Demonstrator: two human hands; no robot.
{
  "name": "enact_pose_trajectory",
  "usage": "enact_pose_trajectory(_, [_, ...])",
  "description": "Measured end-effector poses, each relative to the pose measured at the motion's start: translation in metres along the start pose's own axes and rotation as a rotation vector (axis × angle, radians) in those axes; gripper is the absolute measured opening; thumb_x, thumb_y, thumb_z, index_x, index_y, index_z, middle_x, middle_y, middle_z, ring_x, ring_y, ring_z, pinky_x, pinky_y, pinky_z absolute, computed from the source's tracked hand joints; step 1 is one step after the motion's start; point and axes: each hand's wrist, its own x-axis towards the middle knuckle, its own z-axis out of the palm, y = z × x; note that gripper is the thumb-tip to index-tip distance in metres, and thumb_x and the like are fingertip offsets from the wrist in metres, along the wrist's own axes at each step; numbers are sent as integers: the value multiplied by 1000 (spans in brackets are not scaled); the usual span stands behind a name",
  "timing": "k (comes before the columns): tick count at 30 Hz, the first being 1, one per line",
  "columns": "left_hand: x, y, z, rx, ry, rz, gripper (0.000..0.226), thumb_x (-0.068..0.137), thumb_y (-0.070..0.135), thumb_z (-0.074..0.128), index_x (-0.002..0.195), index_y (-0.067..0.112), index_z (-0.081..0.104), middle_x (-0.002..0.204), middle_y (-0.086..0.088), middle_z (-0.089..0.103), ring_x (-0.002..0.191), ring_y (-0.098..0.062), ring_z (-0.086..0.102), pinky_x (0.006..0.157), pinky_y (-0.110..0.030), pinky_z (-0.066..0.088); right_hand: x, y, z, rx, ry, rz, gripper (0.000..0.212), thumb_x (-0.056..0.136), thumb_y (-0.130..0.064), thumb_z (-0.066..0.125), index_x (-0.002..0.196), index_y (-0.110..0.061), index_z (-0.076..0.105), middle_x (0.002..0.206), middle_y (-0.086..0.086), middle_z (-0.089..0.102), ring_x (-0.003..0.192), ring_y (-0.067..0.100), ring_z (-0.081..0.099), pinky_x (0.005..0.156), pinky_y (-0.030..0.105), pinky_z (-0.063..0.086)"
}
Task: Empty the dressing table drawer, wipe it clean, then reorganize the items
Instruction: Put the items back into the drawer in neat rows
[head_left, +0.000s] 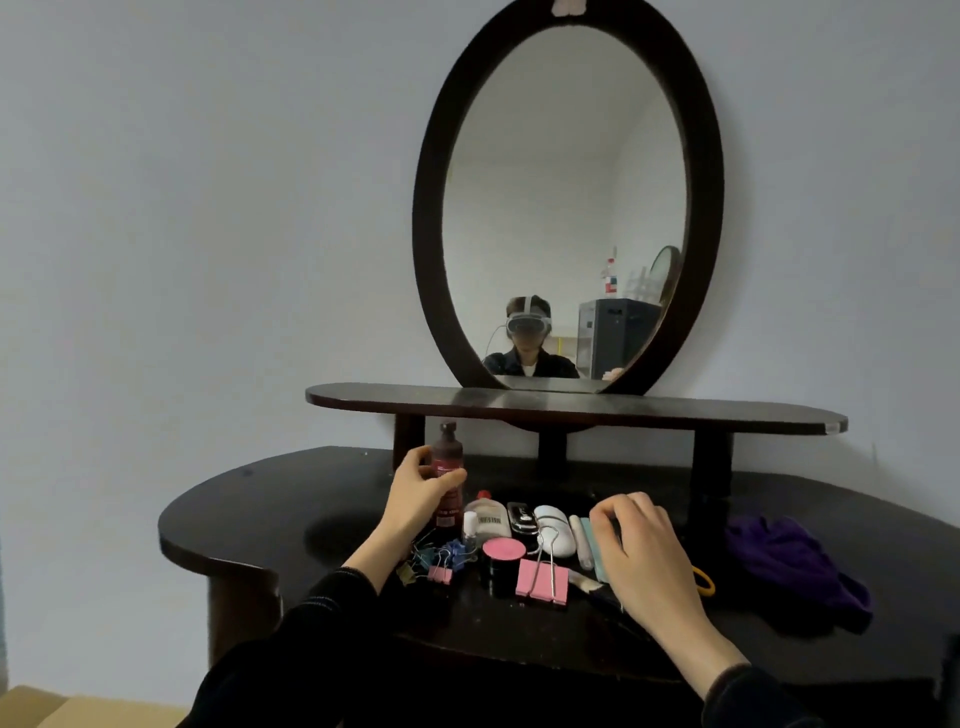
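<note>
drawer items are lying spread across the dark wooden dressing table top (291, 499), with both bare hands working among them.

the left hand (415, 493) is wrapping its fingers around a tall dark red bottle (448, 478) that is standing upright at the left end of the cluster. the right hand (644, 551) is hovering palm down with fingers curled over a pale teal flat stick (592, 540) and a white tube (581, 540); whether it is gripping anything cannot be told. between the hands are sitting a round black jar with a pink lid (501, 561), a large pink binder clip (543, 579), a heap of small binder clips (441, 561), a white oval case (556, 530) and a small clear flask with a red cap (488, 514). a crumpled purple cloth (795, 566) is lying well apart to the right. an oval dark-framed mirror (566, 197) is standing above a narrow shelf (571, 405).
</note>
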Motion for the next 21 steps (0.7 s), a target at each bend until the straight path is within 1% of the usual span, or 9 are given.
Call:
enact_pose_trajectory(2, [-5, 1, -1, 118, 24, 80, 37, 84, 25, 77, 115, 20, 59, 101, 3, 70, 98, -17, 68, 85, -37, 57, 2, -1, 1, -8, -20, -1, 12, 101, -38, 45, 95, -35, 55, 101, -20, 48, 96, 1, 45, 68, 10, 33])
enact_pose_trajectory(3, [-10, 2, -3, 183, 58, 129, 33, 84, 30, 76, 111, 24, 59, 97, 7, 70, 93, -12, 69, 83, -34, 57, 2, -2, 1, -1, -22, 8, 12, 101, -38, 45, 95, -36, 55, 100, -22, 48, 97, 1, 46, 69, 10, 34])
enact_pose_trajectory(5, [-22, 6, -7, 263, 148, 235, 33, 85, 37, 74, 111, 33, 55, 95, 15, 68, 86, -2, 67, 75, -26, 55, 1, -4, -2, 34, -10, 29, 9, 101, -35, 49, 95, -38, 56, 100, -25, 49, 99, 0, 48, 72, 11, 35])
enact_pose_trajectory(7, [-35, 12, -12, 255, 251, 311, 38, 86, 41, 73, 116, 40, 49, 100, 20, 64, 88, 4, 63, 73, -16, 49, 3, -8, -5, 67, -9, 42, 7, 100, -30, 55, 97, -37, 57, 100, -24, 51, 102, 1, 51, 75, 12, 38])
enact_pose_trajectory(11, [-55, 23, -18, 112, 347, 337, 43, 89, 51, 66, 123, 42, 42, 101, 20, 61, 88, 1, 64, 70, -16, 51, 29, -32, -10, 138, -128, 46, 13, 97, -25, 60, 107, -33, 60, 106, -16, 58, 100, 3, 58, 80, 21, 46])
enact_pose_trajectory(14, [-64, 26, -18, 96, 343, 356, 46, 90, 52, 64, 128, 38, 42, 104, 18, 59, 96, 7, 59, 67, -11, 46, 56, -66, -2, 103, -336, 53, 20, 96, -29, 60, 116, -31, 58, 102, -10, 63, 92, 3, 60, 84, 29, 53])
enact_pose_trajectory(16, [-67, 26, -19, 79, 350, 343, 48, 90, 53, 63, 129, 36, 41, 105, 16, 59, 94, 3, 60, 68, -11, 46, 70, -85, 10, 21, -462, 52, 32, 96, -33, 59, 127, -27, 55, 103, -9, 64, 91, 6, 63, 86, 32, 54])
enact_pose_trajectory(18, [-68, 26, -21, 61, 355, 320, 49, 90, 54, 62, 129, 35, 40, 103, 14, 59, 89, -3, 63, 68, -13, 48, 80, -96, 24, -44, -540, 67, 43, 96, -36, 59, 136, -24, 50, 113, -3, 65, 96, 11, 64, 87, 34, 54])
enact_pose_trajectory(21, [-68, 24, -23, 40, 364, 292, 48, 90, 56, 61, 128, 35, 39, 99, 11, 61, 85, -6, 64, 66, -17, 51, 89, -105, 45, -149, -580, 58, 50, 96, -40, 60, 141, -23, 47, 126, 3, 61, 108, 17, 61, 93, 38, 53])
